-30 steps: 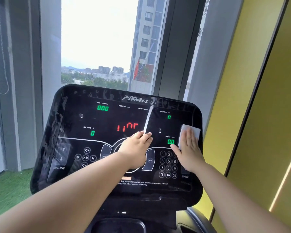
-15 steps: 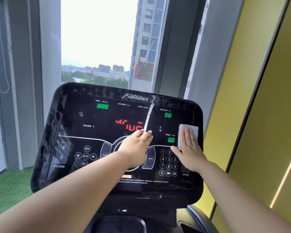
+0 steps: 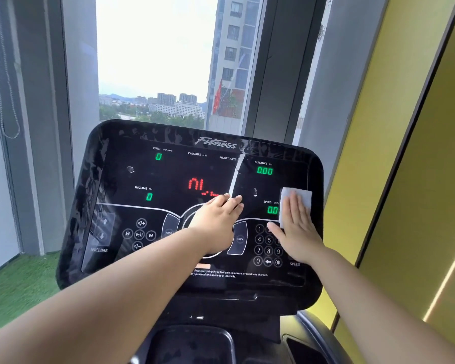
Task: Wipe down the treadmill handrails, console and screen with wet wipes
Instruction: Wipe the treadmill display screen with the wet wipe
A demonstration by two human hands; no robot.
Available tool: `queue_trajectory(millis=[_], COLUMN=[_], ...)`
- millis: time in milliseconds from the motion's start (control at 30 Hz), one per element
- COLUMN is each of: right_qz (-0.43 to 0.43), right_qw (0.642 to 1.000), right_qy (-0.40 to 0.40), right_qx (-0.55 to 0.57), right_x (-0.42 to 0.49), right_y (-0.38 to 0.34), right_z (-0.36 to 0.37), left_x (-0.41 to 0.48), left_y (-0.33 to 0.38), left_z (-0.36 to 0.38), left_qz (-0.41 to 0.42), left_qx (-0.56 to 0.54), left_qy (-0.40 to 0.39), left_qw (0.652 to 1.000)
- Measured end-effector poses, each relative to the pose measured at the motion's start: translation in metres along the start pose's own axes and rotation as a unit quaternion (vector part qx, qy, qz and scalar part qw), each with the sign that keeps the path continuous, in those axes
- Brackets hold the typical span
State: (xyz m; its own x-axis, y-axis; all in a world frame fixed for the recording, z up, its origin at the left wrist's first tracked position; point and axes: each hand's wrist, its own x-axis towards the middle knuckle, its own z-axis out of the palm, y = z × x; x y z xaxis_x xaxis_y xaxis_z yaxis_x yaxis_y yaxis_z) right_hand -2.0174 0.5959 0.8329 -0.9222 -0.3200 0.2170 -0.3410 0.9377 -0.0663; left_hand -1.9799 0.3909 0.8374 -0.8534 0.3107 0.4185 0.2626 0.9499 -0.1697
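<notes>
Tall window point(image 3: 155, 61) ahead (city towers point(image 3: 229, 48) beyond), yellow wall point(image 3: 405, 127) right, green turf floor point(image 3: 16, 285) left.

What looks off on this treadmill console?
A pale streak runs down the screen beside HEART RATE; crack or reflection, cannot tell. Smudges mottle the top edge of the console.

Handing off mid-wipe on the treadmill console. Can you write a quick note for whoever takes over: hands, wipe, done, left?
Left hand: flat on the console centre, over the round dial, holding nothing.
Right hand: fingers straight, pressing the white wet wipe on the console's right side, beside the SPEED readout.
Done: cannot tell how much is wiped.
Left: smears show along the console's left and top borders. Handrails are out of view, so check them.
</notes>
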Motion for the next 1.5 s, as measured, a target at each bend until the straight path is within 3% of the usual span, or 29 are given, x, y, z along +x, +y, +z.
queue_trajectory(millis=[200,433,533,700,800,967,1167,1400,1500], right_qz=[0.015,-0.025,-0.021,0.015,-0.011,-0.075,0.007,-0.091,-0.075], right_qw=[0.999,0.999,1.000,0.999,1.000,0.997,0.998,0.995,0.996], right_qy=[0.026,-0.032,-0.016,0.019,0.007,-0.006,0.047,0.006,0.009], right_qx=[0.043,-0.010,-0.015,0.037,0.028,-0.026,0.036,-0.047,-0.041], right_x=[0.026,-0.004,0.011,0.032,0.020,0.010,0.034,0.020,0.030], right_y=[-0.005,0.005,0.005,-0.009,-0.016,-0.004,-0.036,-0.028,-0.026], right_z=[-0.028,0.002,-0.017,-0.036,-0.019,-0.010,-0.017,-0.001,-0.022], left_x=[-0.001,-0.002,-0.002,0.003,0.004,0.001,-0.002,-0.002,-0.003], left_y=[0.000,0.001,0.002,-0.003,-0.005,-0.015,-0.025,-0.028,-0.029], left_z=[-0.002,-0.004,-0.006,-0.012,-0.015,-0.015,-0.012,-0.009,-0.011], left_qz=[0.001,-0.001,-0.001,-0.009,-0.011,-0.061,-0.067,-0.058,-0.054], left_qx=[-0.003,0.002,0.000,-0.055,-0.078,-0.032,-0.012,0.012,0.009], left_qy=[-0.002,-0.004,-0.015,-0.015,0.004,0.023,-0.011,-0.004,-0.004], left_qw=[1.000,1.000,1.000,0.998,0.997,0.997,0.998,0.998,0.999])
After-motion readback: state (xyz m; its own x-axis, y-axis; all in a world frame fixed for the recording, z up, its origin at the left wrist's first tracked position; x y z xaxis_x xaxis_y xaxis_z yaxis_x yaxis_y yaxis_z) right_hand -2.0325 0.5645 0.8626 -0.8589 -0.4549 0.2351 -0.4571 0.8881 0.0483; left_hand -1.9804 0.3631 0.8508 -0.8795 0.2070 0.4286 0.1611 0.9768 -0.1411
